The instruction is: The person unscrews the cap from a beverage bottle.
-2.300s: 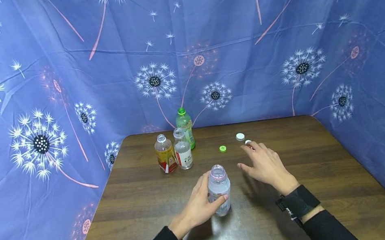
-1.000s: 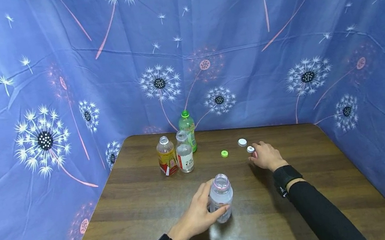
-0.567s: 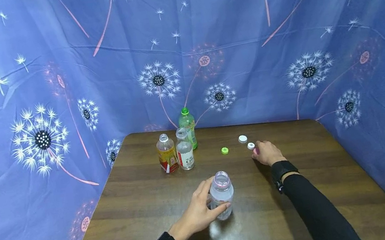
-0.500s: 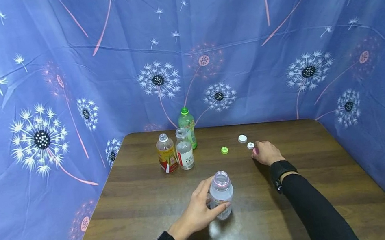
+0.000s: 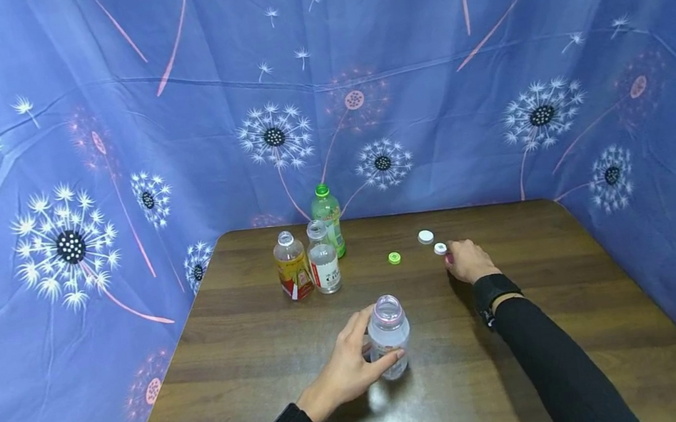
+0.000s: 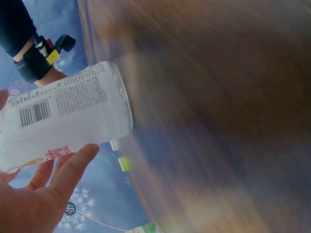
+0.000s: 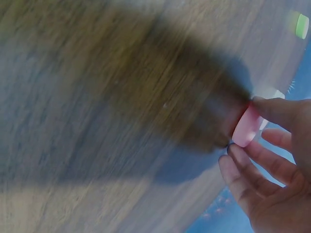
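In the head view my left hand (image 5: 343, 372) grips a capless, clear plastic bottle (image 5: 390, 339) that stands upright on the table. The left wrist view shows the bottle's whitish side, with a barcode and small print (image 6: 68, 107). Farther to the right, my right hand (image 5: 471, 262) is down at the tabletop. Its thumb and fingers pinch a pink bottle cap (image 7: 247, 126), seen best in the right wrist view; in the head view the fingers mostly hide it. A small white cap (image 5: 440, 248) lies just left of those fingers.
Another white cap (image 5: 425, 236) and a green cap (image 5: 394, 258) lie beyond, on the wooden table (image 5: 257, 374). Three capless bottles stand together at back left: one with a yellow-red label (image 5: 293, 268), a clear one (image 5: 323, 260), and a green one (image 5: 329, 216). Blue cloth (image 5: 444, 138) hangs behind.
My right hand has come down from above the caps, fingers spread, to the tabletop and now pinches the pink cap. The left hand stays on the bottle. The head view has shifted slightly.
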{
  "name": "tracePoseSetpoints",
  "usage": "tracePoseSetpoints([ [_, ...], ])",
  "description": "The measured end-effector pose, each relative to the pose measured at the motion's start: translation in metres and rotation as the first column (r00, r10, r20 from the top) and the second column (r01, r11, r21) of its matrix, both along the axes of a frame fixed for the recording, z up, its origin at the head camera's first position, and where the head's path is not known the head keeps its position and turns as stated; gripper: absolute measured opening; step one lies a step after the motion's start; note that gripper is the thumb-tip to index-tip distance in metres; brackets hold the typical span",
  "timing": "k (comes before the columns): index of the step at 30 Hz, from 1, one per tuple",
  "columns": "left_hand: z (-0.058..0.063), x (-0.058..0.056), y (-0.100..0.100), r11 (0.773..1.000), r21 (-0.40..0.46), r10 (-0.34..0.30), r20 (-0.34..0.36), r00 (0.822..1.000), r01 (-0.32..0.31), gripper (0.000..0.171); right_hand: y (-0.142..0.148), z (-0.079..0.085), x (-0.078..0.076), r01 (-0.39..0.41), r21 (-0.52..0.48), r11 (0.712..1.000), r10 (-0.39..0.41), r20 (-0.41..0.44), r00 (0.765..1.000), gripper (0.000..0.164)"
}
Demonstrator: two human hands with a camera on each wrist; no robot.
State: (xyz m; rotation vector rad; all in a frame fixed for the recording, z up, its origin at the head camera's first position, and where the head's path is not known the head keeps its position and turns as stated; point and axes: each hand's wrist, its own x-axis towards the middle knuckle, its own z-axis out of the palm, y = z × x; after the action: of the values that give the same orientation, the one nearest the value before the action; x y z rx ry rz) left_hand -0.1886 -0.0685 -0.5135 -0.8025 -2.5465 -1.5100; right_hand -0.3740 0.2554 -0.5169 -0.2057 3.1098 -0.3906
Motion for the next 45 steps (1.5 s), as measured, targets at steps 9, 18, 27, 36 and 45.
tracePoseSetpoints([
  [9, -0.005, -0.002, 0.0, 1.0, 0.014, -0.001, 0.006, 1.0, 0.001, 0.079, 0.012, 0.004, 0.007, -0.036, -0.035, 0.999, 0.033, -0.079, 0.996, 0.027],
  [18, -0.005, -0.006, -0.001, 1.0, 0.011, -0.003, 0.025, 1.0, 0.002, 0.081, 0.018, 0.014, 0.025, -0.064, -0.044, 0.997, 0.054, -0.188, 0.981, 0.035],
  [27, -0.006, -0.005, 0.0, 1.0, 0.011, 0.006, 0.011, 1.0, -0.006, 0.08, 0.008, 0.036, 0.046, -0.142, -0.042, 0.989, 0.122, -0.313, 0.942, 0.037],
  [36, -0.005, -0.003, 0.0, 1.0, 0.022, 0.019, 0.04, 0.999, -0.02, 0.08, -0.011, 0.065, 0.075, -0.316, 0.002, 0.949, 0.271, -0.52, 0.81, 0.029],
  [45, -0.005, -0.001, -0.001, 1.0, 0.019, 0.014, 0.066, 0.998, -0.015, 0.08, -0.039, 0.099, 0.109, -0.449, 0.021, 0.893, 0.369, -0.607, 0.704, 0.027],
])
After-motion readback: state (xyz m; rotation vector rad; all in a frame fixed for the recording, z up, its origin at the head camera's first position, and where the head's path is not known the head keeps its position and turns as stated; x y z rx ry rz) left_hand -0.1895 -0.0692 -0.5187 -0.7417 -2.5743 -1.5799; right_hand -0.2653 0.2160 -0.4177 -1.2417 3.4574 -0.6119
